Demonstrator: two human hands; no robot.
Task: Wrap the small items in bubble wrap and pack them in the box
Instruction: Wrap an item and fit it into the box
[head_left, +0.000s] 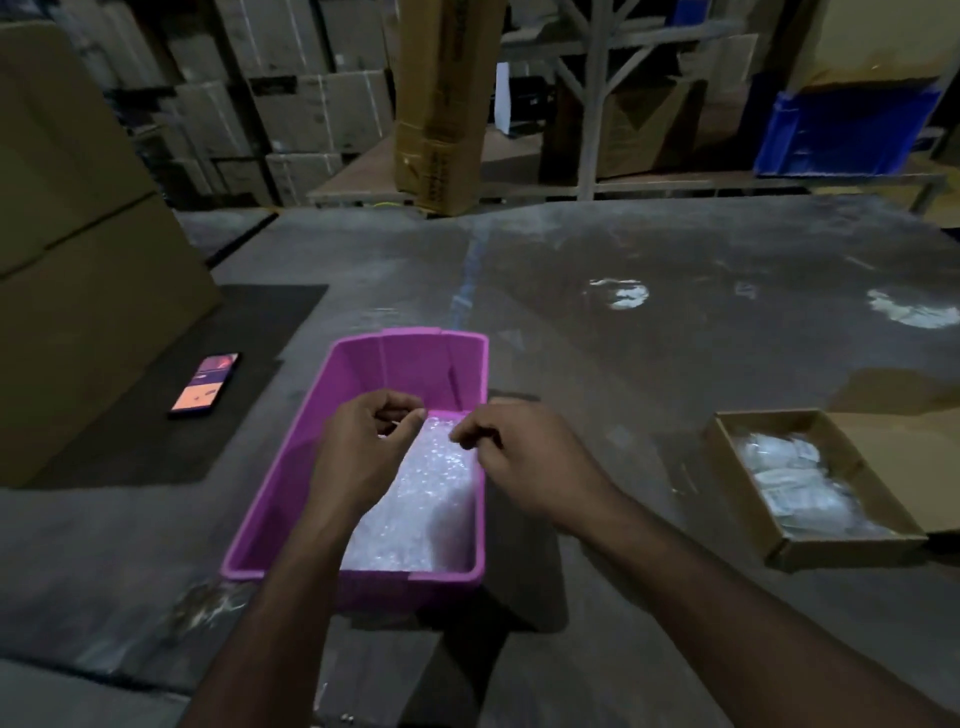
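Grey warehouse table (675, 364): pink plastic bin (410, 358) holds clear bubble wrap sheet (421, 493); left hand (358, 452), right hand (524, 462) each pinch-grip top edge. Brown cardboard box (883, 519) part-filled; wrapping unfinished.

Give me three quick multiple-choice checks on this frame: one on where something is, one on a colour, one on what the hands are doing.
1. Where is the phone?
A. In the tub
B. On the dark mat left of the tub
C. In the cardboard box

2. What colour is the tub?
A. Blue
B. Green
C. Pink

3. What are the hands doing?
A. Both pinch the bubble wrap at its far edge
B. Both rest flat on the table
C. One holds the phone

Answers:
1. B, the lit phone lies on the mat, apart from the tub.
2. C, the walls and rim are pink.
3. A, the left hand and right hand are over the tub, fingers curled on the wrap's top edge.
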